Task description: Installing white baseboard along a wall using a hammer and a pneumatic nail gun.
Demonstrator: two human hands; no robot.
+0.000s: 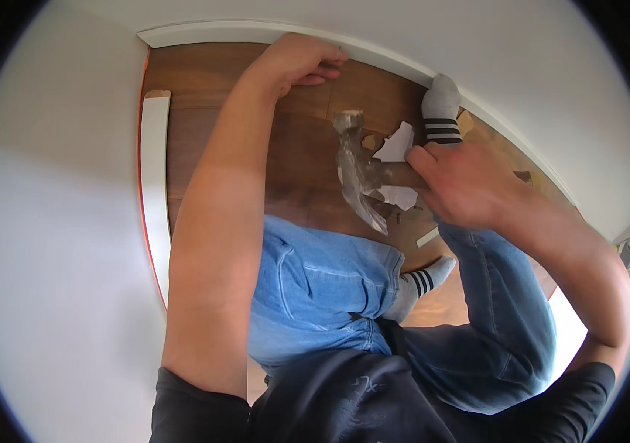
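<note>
My right hand (466, 184) is closed around the handle of a claw hammer (352, 159). The worn metal head hangs over the wooden floor, to the left of that hand. At the far wall my left hand (307, 60) reaches to the white baseboard (234, 33). Its thumb and index finger are pinched together against the board's face on what looks like a thin nail (340, 49), mostly hidden by the fingertips. Torn white paper (398, 144) lies on the floor under the hammer, with small dark nails (398, 218) scattered beside it.
A loose white trim strip (155, 148) lies along the left wall. My socked foot (442, 100) rests against the far baseboard, and my other foot (426, 280) is tucked nearer. A short white offcut (427, 237) lies between them. Walls rise close on the left and ahead.
</note>
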